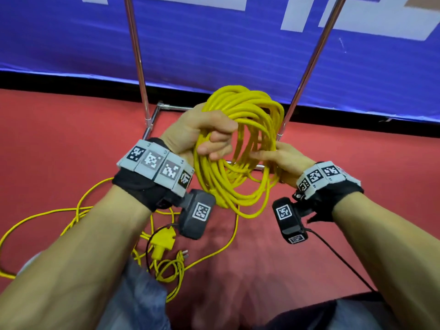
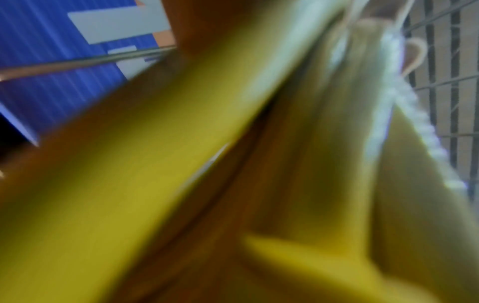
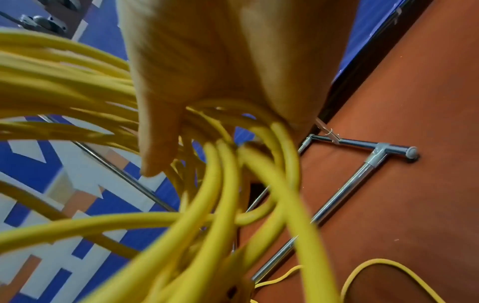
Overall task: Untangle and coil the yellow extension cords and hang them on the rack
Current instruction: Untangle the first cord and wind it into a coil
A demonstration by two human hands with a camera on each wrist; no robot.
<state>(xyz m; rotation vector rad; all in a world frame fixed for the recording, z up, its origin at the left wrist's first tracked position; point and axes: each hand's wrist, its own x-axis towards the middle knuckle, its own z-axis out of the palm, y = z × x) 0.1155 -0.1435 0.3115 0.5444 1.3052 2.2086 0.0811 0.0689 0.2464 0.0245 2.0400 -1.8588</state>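
A coil of yellow extension cord [image 1: 247, 110] hangs in the air between both hands, in front of the metal rack [image 1: 137, 55]. My left hand [image 1: 209, 136] grips the coil's left side with its fingers curled round the bundle. My right hand [image 1: 271, 156] holds the coil's right side, fingers wrapped round several strands [image 3: 225, 174]. The left wrist view is filled with blurred yellow cord [image 2: 155, 164]. A second yellow cord [image 1: 78, 210] lies tangled on the red floor at the lower left, with a yellow socket block [image 1: 163, 241] and a plug [image 1: 183, 254].
The rack's two chrome uprights [image 1: 316, 55] rise against a blue banner [image 1: 214, 44]; its base tubes [image 3: 344, 184] lie on the red carpet [image 1: 47, 139]. A black wrist-camera cable [image 1: 342, 258] trails lower right. My knees in jeans [image 1: 140, 301] show at the bottom.
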